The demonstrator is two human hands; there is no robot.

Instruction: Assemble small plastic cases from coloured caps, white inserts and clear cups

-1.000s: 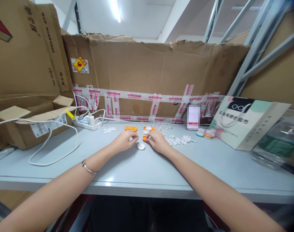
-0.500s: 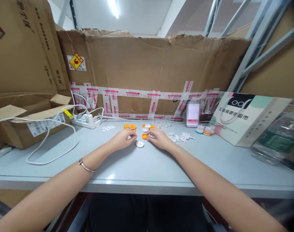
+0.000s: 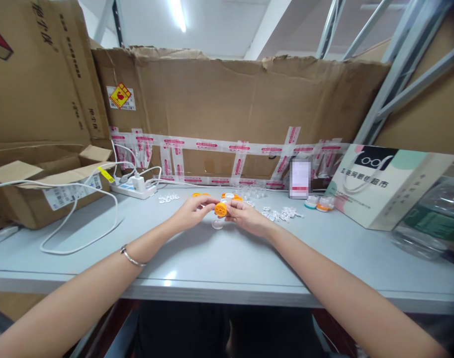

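left hand (image 3: pixel 192 211): fingertips pinched on the left side of the orange cap, wrist low over the table; a metal bangle (image 3: pixel 132 257) sits on the forearm.
right hand (image 3: pixel 245 217): fingertips closed on the right side of the same cap, meeting the left hand over it.
orange cap (image 3: pixel 221 209): a small round piece held between both hands, lifted just clear of the table, flat face turned toward the camera.
white cap (image 3: pixel 217 224): lies on the table right under the held cap, partly in the hands' shadow.
loose orange caps (image 3: pixel 233 197): a small cluster just behind the hands, with white ones mixed in; the fingers hide part of it.
clear small parts (image 3: pixel 281 214): scattered beside the right hand; a smaller group lies near the power strip.
table (image 3: pixel 219 263): pale grey, bare at the front.
power strip (image 3: pixel 134 189): at the back left, a white charger plugged in, white cables looping over the table.
two small cases (image 3: pixel 317 203): one teal, one orange, between the clear parts and the bag.
paper bag (image 3: pixel 387 186): leans at the right; contents hidden.
cardboard box (image 3: pixel 44 191): at the left, flaps open; contents cannot be seen.
plastic bottle (image 3: pixel 430 223): clear, at the far right edge.
cardboard wall (image 3: pixel 230 109): stands behind everything, taped along its base.
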